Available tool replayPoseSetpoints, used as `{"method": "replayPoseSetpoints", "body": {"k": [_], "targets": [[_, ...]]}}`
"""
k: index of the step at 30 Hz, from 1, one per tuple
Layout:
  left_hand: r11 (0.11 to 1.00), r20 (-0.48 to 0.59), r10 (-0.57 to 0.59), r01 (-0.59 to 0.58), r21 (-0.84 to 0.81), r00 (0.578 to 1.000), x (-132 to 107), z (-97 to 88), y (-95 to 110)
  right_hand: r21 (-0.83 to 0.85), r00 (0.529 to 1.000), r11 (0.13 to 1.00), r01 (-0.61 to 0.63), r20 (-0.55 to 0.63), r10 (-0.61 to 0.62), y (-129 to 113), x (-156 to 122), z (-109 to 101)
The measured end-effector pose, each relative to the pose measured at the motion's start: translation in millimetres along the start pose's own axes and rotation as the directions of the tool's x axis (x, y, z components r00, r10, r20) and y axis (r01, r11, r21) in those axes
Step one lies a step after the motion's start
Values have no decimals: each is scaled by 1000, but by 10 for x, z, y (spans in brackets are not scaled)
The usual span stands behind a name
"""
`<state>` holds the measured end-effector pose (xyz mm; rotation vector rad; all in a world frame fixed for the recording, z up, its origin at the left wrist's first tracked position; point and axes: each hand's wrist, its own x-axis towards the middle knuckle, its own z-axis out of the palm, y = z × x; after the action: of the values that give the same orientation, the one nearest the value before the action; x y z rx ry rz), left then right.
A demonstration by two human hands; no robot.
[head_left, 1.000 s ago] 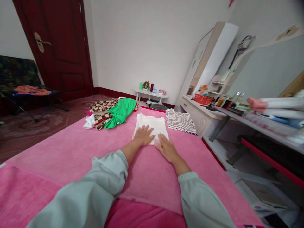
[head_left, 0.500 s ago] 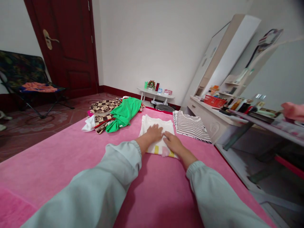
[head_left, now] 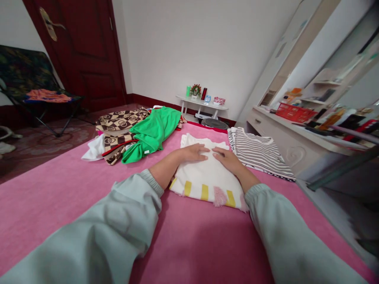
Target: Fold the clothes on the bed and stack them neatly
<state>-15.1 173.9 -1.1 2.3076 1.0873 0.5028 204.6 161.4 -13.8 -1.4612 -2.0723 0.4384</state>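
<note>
A folded white garment [head_left: 207, 177] with yellow bars and a pink fringed patch along its near edge lies flat on the pink bed cover [head_left: 59, 189]. My left hand [head_left: 194, 153] rests on its upper left part, fingers stretched out and pointing right. Opposite it, my right hand [head_left: 227, 158] lies on the upper right part with its fingers extended. The fingertips of both hands are close together over the cloth, with a small gap between them. Neither hand grips the fabric.
On the left lies a loose heap with a green garment [head_left: 156, 130], a brown checked garment [head_left: 121, 122] and a white piece [head_left: 94, 149]. Folded striped clothes [head_left: 257, 152] lie to the right. Beyond the bed stands a dresser [head_left: 266, 122] holding a red basket [head_left: 296, 113].
My hands have shifted toward the garment's far end, and more of its front shows. The view has moved closer to the bed. Both hands still lie on the cloth.
</note>
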Motion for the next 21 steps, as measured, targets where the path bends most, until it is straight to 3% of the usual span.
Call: {"method": "replayPoseSetpoints", "body": {"k": [2,3,6,7,8,11,16,21], "targets": [[995,-216,-55,36,-89,975,14,23,-71,82,993,997,6,-118,4,30,11,40],[992,-343,-109,79,-101,933,21,24,-104,109,983,994,17,-185,4,38,6,50],[965,-658,-232,254,-64,717,22,-32,-198,60,916,997,40,-402,-13,41,-30,30],[951,-700,-255,305,-54,668,15,-62,-225,6,886,1000,22,-463,-17,38,-43,13],[936,-707,-283,349,-54,648,5,-90,-248,-47,863,999,-15,-506,-11,35,-55,-4],[899,-637,-377,431,-78,672,-28,-140,-271,-134,842,980,-148,-537,54,35,-75,-36],[877,-624,-404,476,-58,669,-56,-123,-221,-192,882,960,-202,-461,94,70,-59,-14],[895,-543,-352,443,42,763,-58,-114,-228,-312,930,926,-212,-355,93,104,-34,13]]}}
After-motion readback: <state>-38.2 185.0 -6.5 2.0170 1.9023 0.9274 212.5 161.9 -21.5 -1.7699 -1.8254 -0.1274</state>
